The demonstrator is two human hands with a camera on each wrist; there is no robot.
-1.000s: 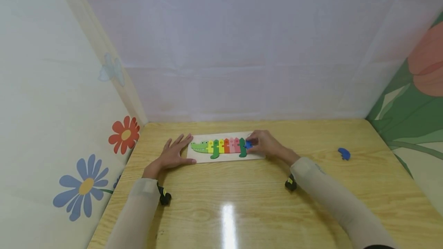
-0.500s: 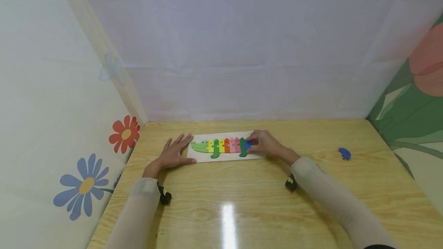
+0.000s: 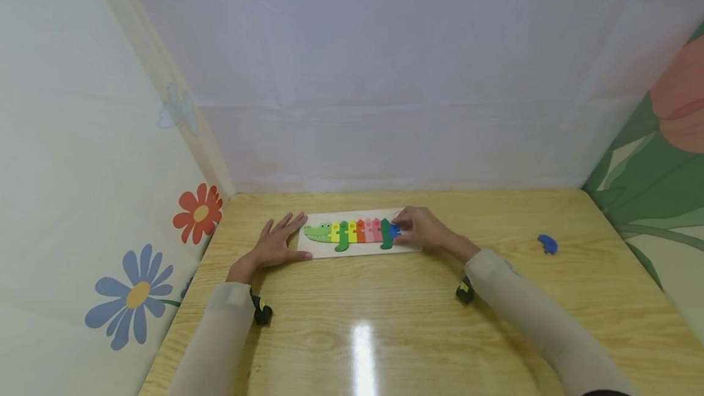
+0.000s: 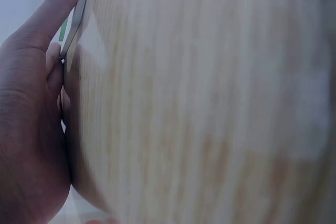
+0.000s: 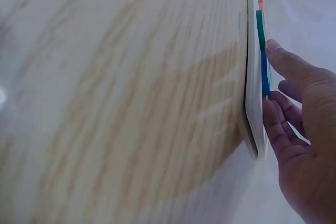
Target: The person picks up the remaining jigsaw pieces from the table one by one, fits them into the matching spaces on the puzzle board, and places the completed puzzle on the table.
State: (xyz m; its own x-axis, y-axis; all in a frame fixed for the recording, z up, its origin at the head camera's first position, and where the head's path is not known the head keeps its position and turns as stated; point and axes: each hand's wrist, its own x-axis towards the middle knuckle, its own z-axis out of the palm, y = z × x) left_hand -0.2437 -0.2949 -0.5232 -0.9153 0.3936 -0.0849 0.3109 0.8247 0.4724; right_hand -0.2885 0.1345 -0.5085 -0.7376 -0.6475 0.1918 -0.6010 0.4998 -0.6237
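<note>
A pale puzzle board (image 3: 324, 253) lies at the back middle of the table, bearing a crocodile of interlocking pieces: a light green head (image 3: 317, 233) on the left, then yellow, green, red and pink sections. My left hand (image 3: 272, 246) is spread out, with thumb and fingertips at the board's left end. At the crocodile's right end my right hand (image 3: 422, 228) pinches a blue puzzle piece (image 3: 395, 231) beside the dark green leg piece (image 3: 386, 236). In the right wrist view the blue piece (image 5: 265, 72) sits flat on the board, fingertips around it; the hand partly hides it from above.
Off to the right on the wooden table (image 3: 352, 298) lies another blue piece (image 3: 547, 244), curved in shape. A white cloth wall (image 3: 407, 109) stands behind the table, with flower-printed panels to the left and right.
Almost nothing moves. My right wrist has shifted very slightly, while its fingers stay at the blue puzzle piece; the left hand keeps its place.
</note>
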